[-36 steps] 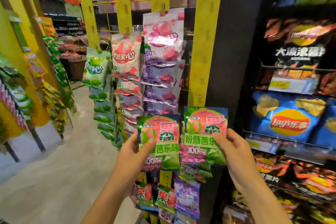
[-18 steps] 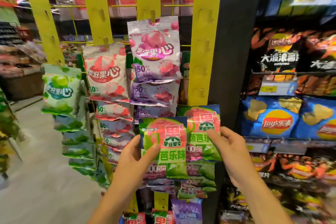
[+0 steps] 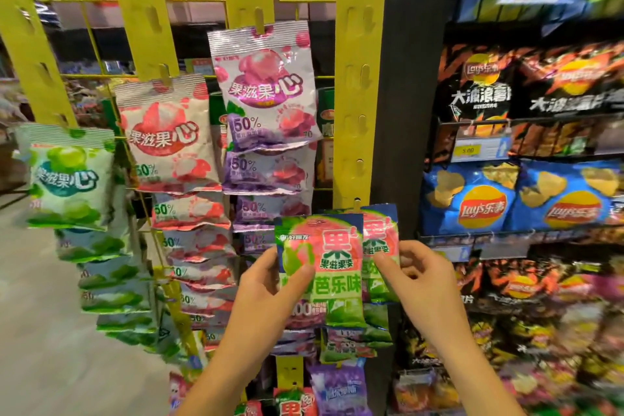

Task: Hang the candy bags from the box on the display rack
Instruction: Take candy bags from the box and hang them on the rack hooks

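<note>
Fingers of the left hand pinch the front bag at its left edge, thumb across the green and pink print, the other fingers hidden behind it. The right hand pinches the rear bag by thumb and forefinger at its right side, its remaining fingers loosely curled. The front bag is upright and overlaps most of the rear bag, whose top edge meets a peg low on the rightmost yellow strip. Whether the peg passes through that bag's hole cannot be told. More bags of the same print hang just below both hands. To the left, other strips carry columns of purple bags, pink bags and green bags. A black post stands just right of the strip, and beyond it shelves hold blue chip bags and black ones above. Pale floor shows at the lower left.
</note>
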